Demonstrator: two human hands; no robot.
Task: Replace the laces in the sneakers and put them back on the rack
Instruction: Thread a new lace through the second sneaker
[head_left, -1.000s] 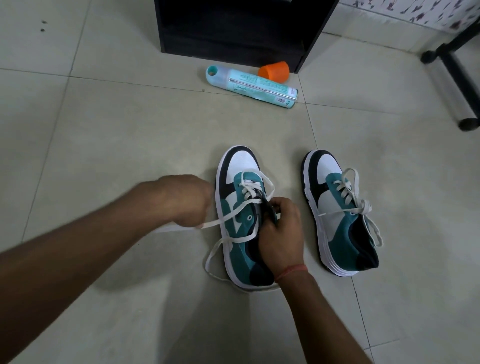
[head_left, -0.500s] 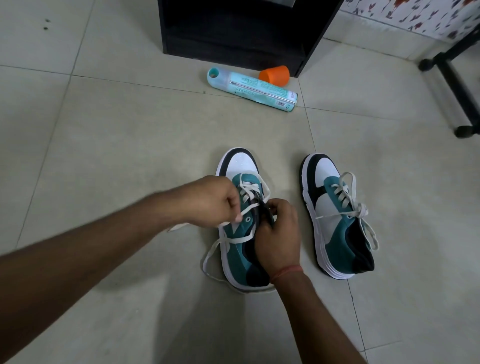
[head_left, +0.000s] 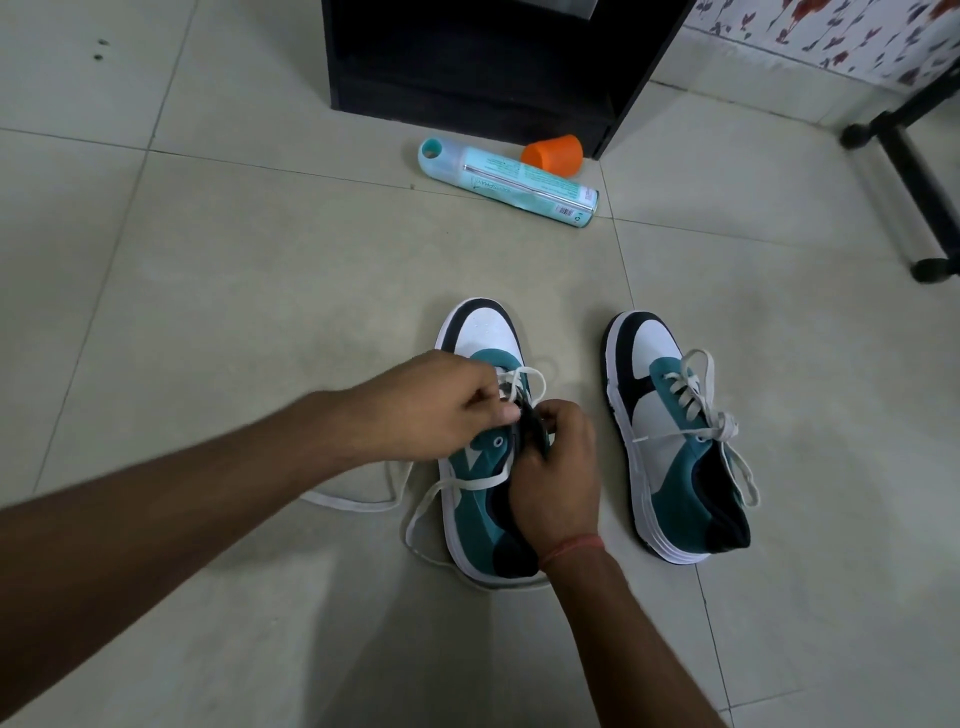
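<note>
Two teal, white and black sneakers stand side by side on the tiled floor, toes pointing away from me. Over the left sneaker (head_left: 480, 338) both hands meet at its eyelets. My left hand (head_left: 436, 405) pinches the white lace (head_left: 447, 486) near the upper eyelets. My right hand (head_left: 558, 473) grips the black tongue and the shoe's collar. Loose lace ends trail on the floor to the left of this shoe. The right sneaker (head_left: 670, 441) stands untouched, laced with a tied white lace.
A black rack (head_left: 467, 78) stands open at the far middle. In front of it lie a teal spray can (head_left: 506, 182) and an orange cap (head_left: 553, 153). Black metal stand legs (head_left: 919, 197) cross the floor at the right.
My left hand has moved right from beside the shoe to over its eyelets, bringing the lace with it. The lace that was stretched out to the left now lies slack on the floor.
</note>
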